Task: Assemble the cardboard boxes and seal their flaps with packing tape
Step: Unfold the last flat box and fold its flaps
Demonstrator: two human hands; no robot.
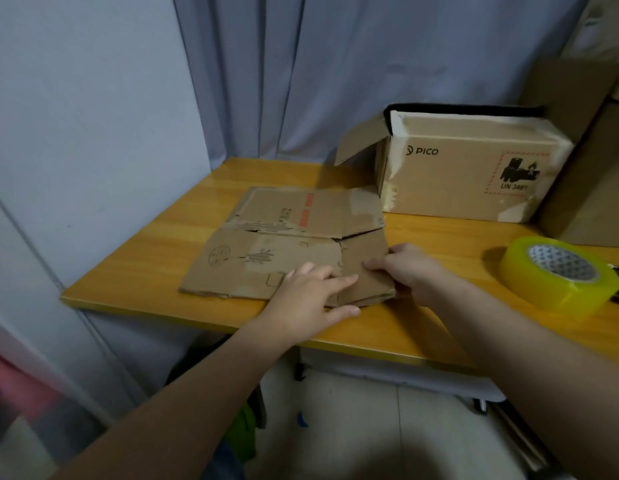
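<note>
A flat box [277, 244] lies on the yellow counter [135, 265], near the front edge. It is not box-shaped yet. It is folded down thin, so I think it has to be popped open first.

The left hand [311, 292] lies on the near right part of it, with the fingers straight and flat. It is likely pressing down so the cardboard does not slide. The right hand [408, 268] is at the right edge of the flat box, fingers bent over that edge and pinching it. That looks like a good spot to pull one side up.

The tape roll [557, 271] sits on the counter to the right, near the right arm, likely so it is easy to grab when the flaps need sealing. At the back stands a PICO box [474, 168], already box-shaped, with one end flap hanging open.
</note>
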